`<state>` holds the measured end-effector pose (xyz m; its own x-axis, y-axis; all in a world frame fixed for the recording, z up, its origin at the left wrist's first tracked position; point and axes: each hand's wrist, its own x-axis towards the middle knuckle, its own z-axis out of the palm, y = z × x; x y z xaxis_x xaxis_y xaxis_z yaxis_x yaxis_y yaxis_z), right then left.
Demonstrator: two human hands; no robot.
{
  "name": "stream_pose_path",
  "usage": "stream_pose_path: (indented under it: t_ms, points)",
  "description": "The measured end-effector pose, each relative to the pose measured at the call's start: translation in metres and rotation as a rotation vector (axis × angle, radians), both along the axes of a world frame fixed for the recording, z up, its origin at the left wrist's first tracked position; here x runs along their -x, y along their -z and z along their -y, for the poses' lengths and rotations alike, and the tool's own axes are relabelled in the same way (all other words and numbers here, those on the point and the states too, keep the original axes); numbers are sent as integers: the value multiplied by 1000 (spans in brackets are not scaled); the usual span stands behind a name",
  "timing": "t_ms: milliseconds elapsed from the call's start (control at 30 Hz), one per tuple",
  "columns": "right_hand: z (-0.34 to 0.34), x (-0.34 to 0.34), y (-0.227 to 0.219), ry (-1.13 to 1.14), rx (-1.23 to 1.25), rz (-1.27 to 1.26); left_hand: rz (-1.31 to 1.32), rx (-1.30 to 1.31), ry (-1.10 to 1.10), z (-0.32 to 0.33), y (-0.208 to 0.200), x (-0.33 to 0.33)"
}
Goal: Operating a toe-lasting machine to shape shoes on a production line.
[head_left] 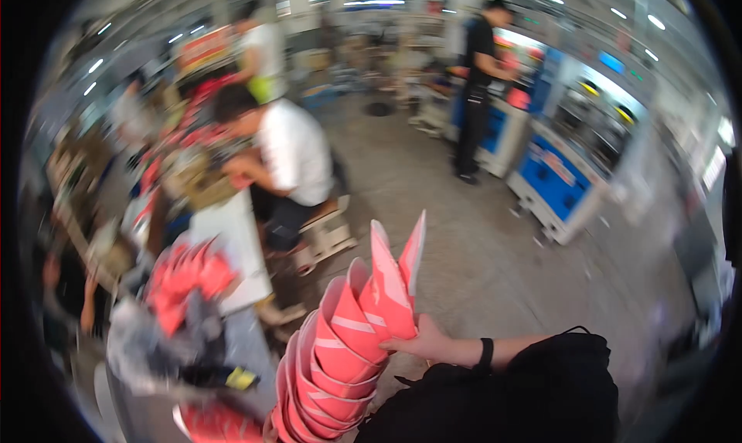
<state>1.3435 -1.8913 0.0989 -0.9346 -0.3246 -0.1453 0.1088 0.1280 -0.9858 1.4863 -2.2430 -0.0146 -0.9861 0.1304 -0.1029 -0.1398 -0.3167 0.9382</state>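
- Head view, item held: a nested stack of pink-red pieces (336,350) with pale stripes stands tilted in front of the wearer, clear of the worktable (226,230), off its near right corner. Two pointed tips rise from the top piece.
- Head view, right hand (410,341): closed against the stack's right side near the upper end, fingers on the outer face. A dark band (485,353) circles the wrist.
- Head view, left hand: not made out; its state cannot be told.
- Head view, surroundings: a further heap of red pieces (189,281) lies by the worktable's near left edge, beside crumpled clear plastic (131,342). A co-worker in a white shirt (297,149) sits at its right edge. Another person in black (478,80) stands at a blue-and-white machine (553,176).
- Handling, judged: each piece appears light and thin, flexible yet holding its curve; slipperiness cannot be told. The tall column could bend or slide apart, and the pointed tips could crease.
- Recommended hold: one hand beneath the lowest piece, the other around the upper body, below the tips.
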Motion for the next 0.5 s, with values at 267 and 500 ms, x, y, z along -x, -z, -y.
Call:
stream_pose_path:
  t_ms: [267,500]
  points:
    - [-357,74,27,712,301,-106,-51,-76,339,-339,-42,308]
    - [-622,127,-6,1228,283,-208,5,-241,501,-643,-90,455]
